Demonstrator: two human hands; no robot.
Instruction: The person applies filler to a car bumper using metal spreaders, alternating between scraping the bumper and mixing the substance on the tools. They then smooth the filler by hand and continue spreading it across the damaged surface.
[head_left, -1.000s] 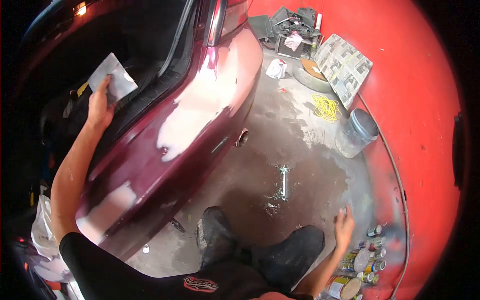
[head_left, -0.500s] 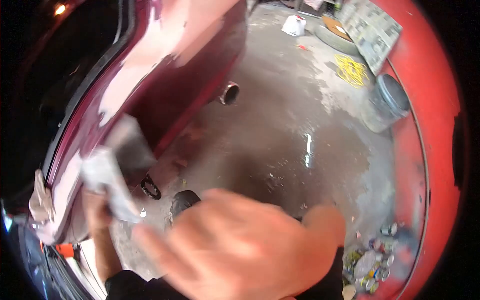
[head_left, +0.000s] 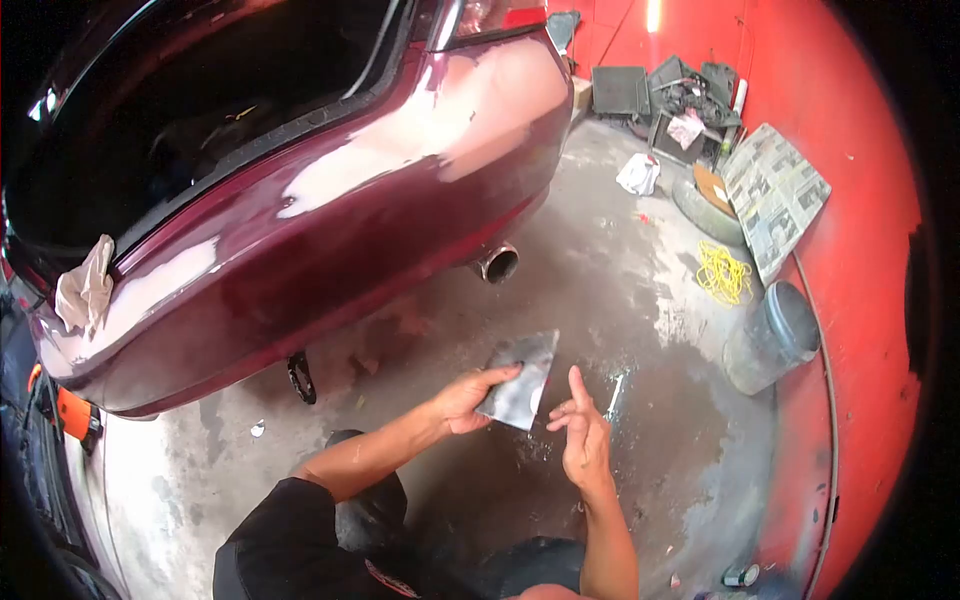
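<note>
In the head view, my left hand (head_left: 465, 401) grips a grey sheet of sandpaper (head_left: 520, 390) by its left side, thumb on top. Its upper face has dark and pale patches. Just right of it, my right hand (head_left: 587, 440) is raised with the index finger stretched up and the other fingers partly bent and apart; nothing is in it. Ahead of both hands stands a maroon car bumper (head_left: 330, 275) with pale pink and white patches along its upper edge. A beige cloth (head_left: 87, 288) lies on its left end.
An exhaust pipe (head_left: 498, 263) sticks out below the bumper. Along the red wall (head_left: 870, 250) at right are a bucket (head_left: 770, 340), a yellow cord (head_left: 722, 273), a tyre (head_left: 708, 210) and a newspaper-covered panel (head_left: 775, 195). A can (head_left: 740, 576) lies on the wet-patched floor (head_left: 660, 450).
My left hand has brought the sandpaper away from the bumper to the right. My right hand has moved down and away from the camera. The view now takes in more of the car.
</note>
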